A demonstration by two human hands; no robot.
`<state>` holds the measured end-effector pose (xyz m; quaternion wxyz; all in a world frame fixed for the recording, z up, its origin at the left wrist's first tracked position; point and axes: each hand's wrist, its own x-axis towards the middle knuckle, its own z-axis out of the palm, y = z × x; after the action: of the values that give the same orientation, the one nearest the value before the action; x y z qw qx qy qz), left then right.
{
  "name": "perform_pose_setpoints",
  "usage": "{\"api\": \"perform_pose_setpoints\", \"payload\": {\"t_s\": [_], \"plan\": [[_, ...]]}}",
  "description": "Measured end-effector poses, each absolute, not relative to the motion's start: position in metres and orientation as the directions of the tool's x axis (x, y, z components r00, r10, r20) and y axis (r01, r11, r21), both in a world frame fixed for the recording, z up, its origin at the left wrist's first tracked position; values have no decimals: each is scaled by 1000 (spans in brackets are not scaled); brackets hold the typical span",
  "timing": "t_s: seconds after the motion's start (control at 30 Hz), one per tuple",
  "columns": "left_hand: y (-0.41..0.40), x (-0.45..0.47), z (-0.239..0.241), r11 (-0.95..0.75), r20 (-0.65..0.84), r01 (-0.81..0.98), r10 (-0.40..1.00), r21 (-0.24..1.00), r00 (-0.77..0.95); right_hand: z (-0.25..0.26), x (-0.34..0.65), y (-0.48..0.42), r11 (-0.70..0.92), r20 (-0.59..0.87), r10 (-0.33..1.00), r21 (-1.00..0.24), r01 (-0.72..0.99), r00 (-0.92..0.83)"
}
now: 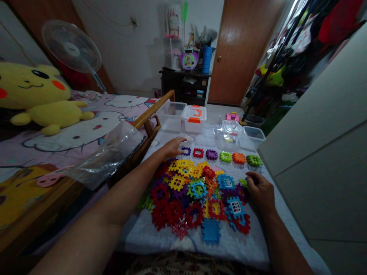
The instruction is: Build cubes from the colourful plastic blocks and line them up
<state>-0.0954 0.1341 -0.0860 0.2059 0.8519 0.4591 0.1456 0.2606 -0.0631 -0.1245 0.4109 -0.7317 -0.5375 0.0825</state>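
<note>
Left hand [173, 147] open — right hand [261, 188] curled, any grip on the green block [243, 183] unclear.

No text, brand or number can be read anywhere. A small mark sits on the hub of the pale standing fan with a round guard [71, 48] at the far left (too small to make out). On the dark wooden cabinet [172, 82] at the far wall, the purple heart-shaped case [189, 60] bears a printed picture, any lettering illegible.
</note>
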Motion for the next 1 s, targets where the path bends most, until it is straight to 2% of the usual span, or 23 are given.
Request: {"api": "perform_pose_setpoints", "payload": {"t_s": [0.1, 0.33, 0.6, 0.8, 1.0], "plan": [[123, -118, -71, -482, 38, 706, 838, 519, 544, -126, 261, -63, -81, 342, 837, -694, 715, 427], [83, -155, -58, -440, -192, 694, 750, 570, 633, -122, 259, -62, -66, 352, 833, -702, 709, 426], [66, -142, -73, -486, -137, 706, 766, 515, 628, -124, 259, -61, -87, 331, 840, -701, 708, 431], [72, -148, -63, -480, -101, 706, 787, 520, 609, -124, 260, -62, -86, 333, 842, -694, 715, 424], [85, -126, -58, -482, -169, 734, 770, 478, 616, -127, 261, -62, -62, 356, 838, -690, 721, 413]]}}
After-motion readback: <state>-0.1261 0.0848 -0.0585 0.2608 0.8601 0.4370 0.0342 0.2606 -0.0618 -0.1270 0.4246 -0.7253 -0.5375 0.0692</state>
